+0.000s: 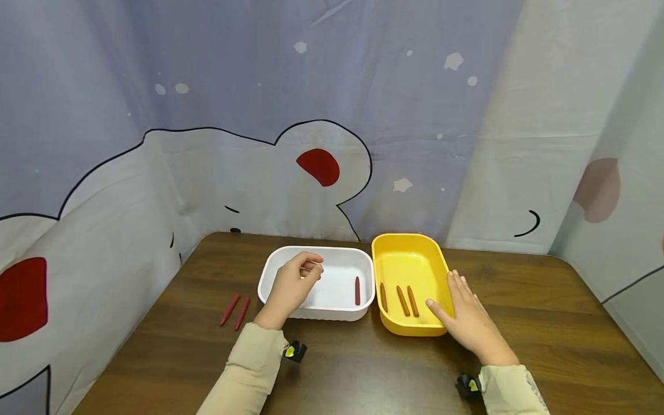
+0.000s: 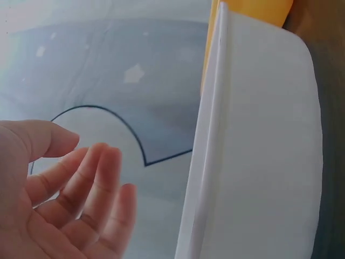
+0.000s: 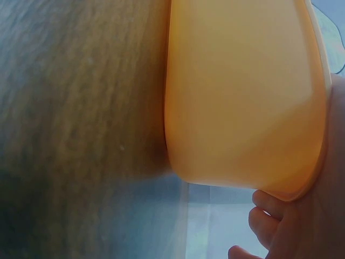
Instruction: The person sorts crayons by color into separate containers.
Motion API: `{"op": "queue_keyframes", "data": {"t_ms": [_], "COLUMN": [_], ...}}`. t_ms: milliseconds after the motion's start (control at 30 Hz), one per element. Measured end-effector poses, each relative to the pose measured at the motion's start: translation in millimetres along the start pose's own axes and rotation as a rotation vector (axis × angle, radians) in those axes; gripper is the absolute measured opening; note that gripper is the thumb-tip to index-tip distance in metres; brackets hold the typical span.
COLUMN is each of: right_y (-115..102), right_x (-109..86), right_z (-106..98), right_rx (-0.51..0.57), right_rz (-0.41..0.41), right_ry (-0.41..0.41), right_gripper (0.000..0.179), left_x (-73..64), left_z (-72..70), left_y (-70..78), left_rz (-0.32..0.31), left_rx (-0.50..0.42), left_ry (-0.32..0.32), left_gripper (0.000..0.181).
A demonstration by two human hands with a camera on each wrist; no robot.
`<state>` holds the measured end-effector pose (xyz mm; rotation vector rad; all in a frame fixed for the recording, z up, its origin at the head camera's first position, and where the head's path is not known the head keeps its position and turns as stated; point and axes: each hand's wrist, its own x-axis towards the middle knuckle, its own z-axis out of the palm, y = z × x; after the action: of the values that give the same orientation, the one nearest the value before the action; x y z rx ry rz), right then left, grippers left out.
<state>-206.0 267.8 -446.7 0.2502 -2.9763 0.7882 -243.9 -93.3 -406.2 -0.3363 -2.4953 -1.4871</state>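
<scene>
My left hand (image 1: 291, 282) hovers over the left half of the white tray (image 1: 332, 312), its fingers loosely bent and nothing between them. The left wrist view shows the thumb apart from the fingers (image 2: 110, 167). A dark red crayon (image 1: 357, 291) lies at the right side of the white tray. At the right rim of the yellow tray (image 1: 412, 329) rests my right hand (image 1: 474, 323), fingers extended along the outside and thumb over the edge. Three orange-brown crayons lie in that tray, one (image 1: 403, 301) of them in the middle. The left hand hides part of the white tray's floor.
Two dark red crayons, one (image 1: 229, 310) slightly left of the other (image 1: 242, 314), lie on the brown wooden table (image 1: 363, 369) left of the white tray. Both trays stand side by side near the back edge. Behind the table hangs a patterned curtain (image 1: 404, 115).
</scene>
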Motion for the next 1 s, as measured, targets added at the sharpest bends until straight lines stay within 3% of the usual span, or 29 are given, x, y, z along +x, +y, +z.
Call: {"op": "queue_keyframes", "data": {"t_ms": [133,333,700,833,1000], "right_y": [1,-1,-1,-2,-1], "right_x": [0.7,0.9,1.2,1.0,0.3], "right_z": [1,1,0,0,0], "right_rx": [-0.001,0.004,0.002,0.008,0.003], "right_rz": [0.001,-0.001,-0.005,-0.005,-0.005], "right_ry": [0.001,0.000,-0.007,-0.006,-0.003], "right_gripper": [0.095,0.096,0.096,0.096,0.094], "left_x": [-10.1,-24.9,-30.3,-31.0,-32.2], "left_z": [-13.8,-38.3,-74.5,-83.9,-92.1], "left_y": [-2.0,-15.1,-35.1,-47.1,-61.2], "left_rz": [0.014,0.003,-0.062,-0.125,-0.184], "left_rx": [-0.031,-0.015,0.070,0.118,0.149], "left_ry": [0.039,0.174,0.326,0.348,0.307], "left_gripper": [0.023,0.024,0.025,0.025,0.028]}}
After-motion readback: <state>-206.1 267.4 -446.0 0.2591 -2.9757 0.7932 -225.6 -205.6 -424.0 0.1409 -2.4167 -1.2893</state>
